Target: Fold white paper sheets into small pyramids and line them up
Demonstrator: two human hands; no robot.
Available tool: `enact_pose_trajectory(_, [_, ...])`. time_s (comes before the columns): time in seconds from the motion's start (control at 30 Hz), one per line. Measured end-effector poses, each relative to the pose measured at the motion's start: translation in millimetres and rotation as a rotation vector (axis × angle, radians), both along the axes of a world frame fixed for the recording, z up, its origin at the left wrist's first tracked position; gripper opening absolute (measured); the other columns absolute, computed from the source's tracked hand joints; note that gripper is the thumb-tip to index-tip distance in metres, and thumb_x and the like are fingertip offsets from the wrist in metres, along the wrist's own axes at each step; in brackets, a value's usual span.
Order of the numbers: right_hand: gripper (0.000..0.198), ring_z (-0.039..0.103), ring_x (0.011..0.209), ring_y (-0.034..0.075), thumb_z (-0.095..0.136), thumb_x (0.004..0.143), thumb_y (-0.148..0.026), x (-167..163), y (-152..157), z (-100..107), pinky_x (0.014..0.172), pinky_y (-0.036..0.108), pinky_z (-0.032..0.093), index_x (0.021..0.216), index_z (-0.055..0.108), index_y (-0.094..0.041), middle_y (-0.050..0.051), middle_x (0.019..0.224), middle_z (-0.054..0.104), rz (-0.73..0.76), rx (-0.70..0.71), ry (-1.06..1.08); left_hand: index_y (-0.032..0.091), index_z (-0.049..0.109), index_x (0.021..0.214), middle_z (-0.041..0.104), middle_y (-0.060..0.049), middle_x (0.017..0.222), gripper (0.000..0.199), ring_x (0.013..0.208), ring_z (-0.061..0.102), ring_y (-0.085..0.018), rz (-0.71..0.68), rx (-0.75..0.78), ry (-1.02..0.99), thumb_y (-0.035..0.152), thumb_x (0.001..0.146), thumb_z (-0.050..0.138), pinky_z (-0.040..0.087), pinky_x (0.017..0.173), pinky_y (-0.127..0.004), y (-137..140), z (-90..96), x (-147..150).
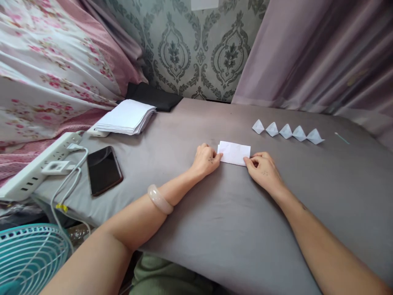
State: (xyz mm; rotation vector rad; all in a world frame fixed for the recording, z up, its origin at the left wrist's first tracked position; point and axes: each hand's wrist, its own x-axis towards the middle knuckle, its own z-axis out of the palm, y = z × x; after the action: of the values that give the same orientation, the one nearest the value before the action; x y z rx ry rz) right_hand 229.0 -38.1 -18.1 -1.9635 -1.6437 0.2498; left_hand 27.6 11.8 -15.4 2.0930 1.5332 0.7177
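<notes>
A folded sheet of white paper [234,153] is held between my two hands, just above or on the grey cloth; I cannot tell which. Its layers are slightly offset at the upper left. My left hand [206,159] pinches the left edge with thumb and curled fingers. At the lower right corner, my right hand [263,170] grips the paper the same way. Beyond it to the right stands a row of several small folded paper shapes [285,131], pointed at the top. A stack of white paper [125,116] lies at the far left.
A phone [104,170] lies on the grey cloth [215,229] at left. Beside it are a white power strip [39,166] and cables. A teal fan [30,258] stands below the edge. A black item [153,96] sits behind the stack; a thin stick [342,138] lies far right.
</notes>
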Motion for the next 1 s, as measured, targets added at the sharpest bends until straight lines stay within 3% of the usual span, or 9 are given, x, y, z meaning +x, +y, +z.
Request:
enact_pose_trajectory(0.3, [0.034, 0.060, 0.080, 0.019, 0.056, 0.075, -0.047, 3, 7, -2, 0.077, 0.036, 0.047, 0.054, 0.063, -0.021, 0.009, 0.096, 0.061, -0.044, -0.010, -0.020, 0.015, 0.061, 0.068, 0.057, -0.013, 0.093, 0.027, 0.099, 0.054, -0.027, 0.036, -0.010, 0.003, 0.032, 0.087, 0.053, 0.045, 0.094, -0.041, -3, -1.8, 3])
enact_pose_trajectory(0.7, [0.036, 0.061, 0.081, 0.022, 0.063, 0.069, -0.046, -2, 14, 14, 0.079, 0.037, 0.046, 0.043, 0.057, -0.021, 0.009, 0.094, 0.063, -0.090, -0.157, -0.004, 0.015, 0.057, 0.065, 0.056, -0.013, 0.092, 0.025, 0.099, 0.053, -0.028, 0.019, -0.017, -0.035, 0.030, 0.085, 0.056, 0.047, 0.092, -0.043, -4, -3.2, 2])
enact_pose_trajectory(1.0, [0.035, 0.060, 0.073, 0.020, 0.064, 0.065, -0.053, 10, 18, -2, 0.066, 0.035, 0.048, 0.049, 0.063, -0.022, 0.008, 0.091, 0.062, -0.061, -0.079, -0.019, 0.015, 0.056, 0.069, 0.055, -0.013, 0.098, 0.022, 0.102, 0.051, -0.027, 0.003, -0.039, -0.016, 0.029, 0.086, 0.055, 0.047, 0.090, -0.043, -5, -0.5, 1])
